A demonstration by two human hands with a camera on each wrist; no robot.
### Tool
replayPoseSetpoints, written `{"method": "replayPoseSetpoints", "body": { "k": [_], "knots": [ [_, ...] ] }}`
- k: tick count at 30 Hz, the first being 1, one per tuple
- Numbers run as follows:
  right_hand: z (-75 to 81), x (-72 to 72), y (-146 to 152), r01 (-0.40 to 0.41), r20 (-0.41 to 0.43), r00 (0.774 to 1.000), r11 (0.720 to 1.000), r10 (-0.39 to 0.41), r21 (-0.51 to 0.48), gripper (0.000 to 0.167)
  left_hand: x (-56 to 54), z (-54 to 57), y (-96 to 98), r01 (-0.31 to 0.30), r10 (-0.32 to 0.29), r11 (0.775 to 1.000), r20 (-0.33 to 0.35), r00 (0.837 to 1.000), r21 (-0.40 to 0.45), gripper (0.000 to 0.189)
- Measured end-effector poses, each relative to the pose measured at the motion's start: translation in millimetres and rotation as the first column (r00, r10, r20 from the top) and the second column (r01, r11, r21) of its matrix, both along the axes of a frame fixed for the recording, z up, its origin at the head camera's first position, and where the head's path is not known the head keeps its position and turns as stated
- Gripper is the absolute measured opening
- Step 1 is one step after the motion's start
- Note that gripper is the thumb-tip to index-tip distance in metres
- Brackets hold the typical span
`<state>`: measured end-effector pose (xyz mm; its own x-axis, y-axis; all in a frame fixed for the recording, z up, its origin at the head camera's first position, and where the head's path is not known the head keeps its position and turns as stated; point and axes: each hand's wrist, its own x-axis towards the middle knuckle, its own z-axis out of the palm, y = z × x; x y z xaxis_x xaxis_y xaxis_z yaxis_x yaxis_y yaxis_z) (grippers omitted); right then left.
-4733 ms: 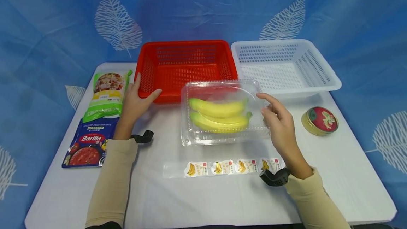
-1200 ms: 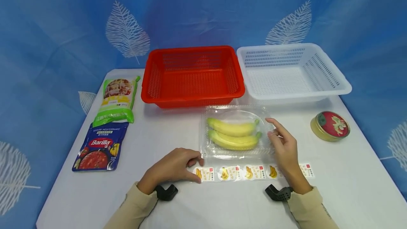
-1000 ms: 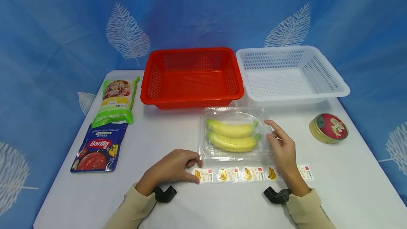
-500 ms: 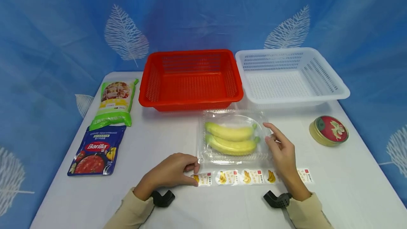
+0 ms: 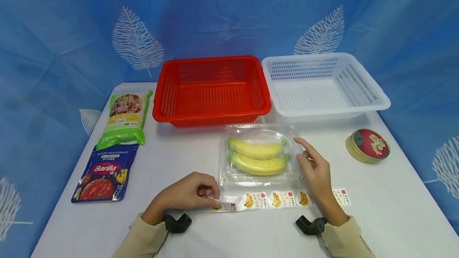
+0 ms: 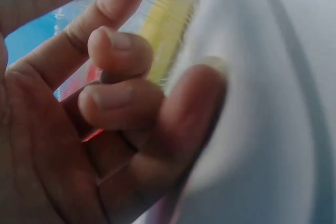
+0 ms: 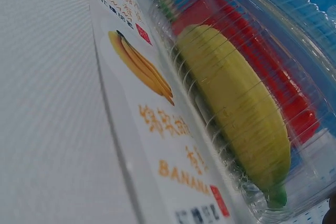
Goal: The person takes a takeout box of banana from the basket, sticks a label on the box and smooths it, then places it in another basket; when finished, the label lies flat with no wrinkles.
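A clear plastic clamshell box (image 5: 259, 180) with two yellow bananas (image 5: 256, 149) inside lies mid-table. My right hand (image 5: 318, 176) holds the box's right edge, thumb and index finger curled at its side. Just in front of the box runs a strip of banana stickers (image 5: 255, 201), partly covered by my right wrist. With thumb and index finger, my left hand (image 5: 184, 194) pinches the strip's left end, where the sticker tilts up. Its other fingers (image 6: 121, 98) are bent inward in the left wrist view. Close up in the right wrist view, a banana sticker (image 7: 157, 114) lies alongside the box.
Behind the box stand a red basket (image 5: 211, 118) and a white basket (image 5: 330, 111), side by side. A round tin (image 5: 368, 145) sits at the right. At the left lie a green food bag (image 5: 125, 120) and a blue Barilla pouch (image 5: 104, 174).
The box has come down from in front of the red basket to the table. My left hand has left that basket for the strip's left end, which has just lifted and shifted left.
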<state>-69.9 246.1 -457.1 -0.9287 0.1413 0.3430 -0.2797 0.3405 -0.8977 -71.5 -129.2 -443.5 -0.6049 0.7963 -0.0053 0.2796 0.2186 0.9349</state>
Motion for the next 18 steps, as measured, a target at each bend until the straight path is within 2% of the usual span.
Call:
{"method": "replayPoseSetpoints", "body": {
  "k": [4,8,14,18],
  "knots": [
    [-0.7,-0.3,-0.9,0.006,0.008,1.0,1.0,-0.006,-0.005,0.042,-0.2,2.0,-3.2,0.041,-0.041,0.999,0.027,0.999,0.022,0.012],
    [1.0,-0.2,0.0,-0.017,-0.009,1.0,1.0,0.017,-0.008,0.041,-0.5,1.9,-3.8,0.064,-0.064,0.998,0.011,0.998,0.02,0.01],
    [5.3,-0.8,-1.3,-0.033,0.001,0.999,0.999,0.033,-0.018,0.041,-0.4,12.6,-3.2,0.018,-0.018,1.0,0.002,1.0,0.016,0.009],
    [20.9,3.6,-9.1,-0.043,0.001,0.999,0.999,0.043,-0.016,0.039,1.5,25.6,-1.2,-0.009,0.011,0.999,-0.053,0.999,0.045,0.008]
  ]
}}
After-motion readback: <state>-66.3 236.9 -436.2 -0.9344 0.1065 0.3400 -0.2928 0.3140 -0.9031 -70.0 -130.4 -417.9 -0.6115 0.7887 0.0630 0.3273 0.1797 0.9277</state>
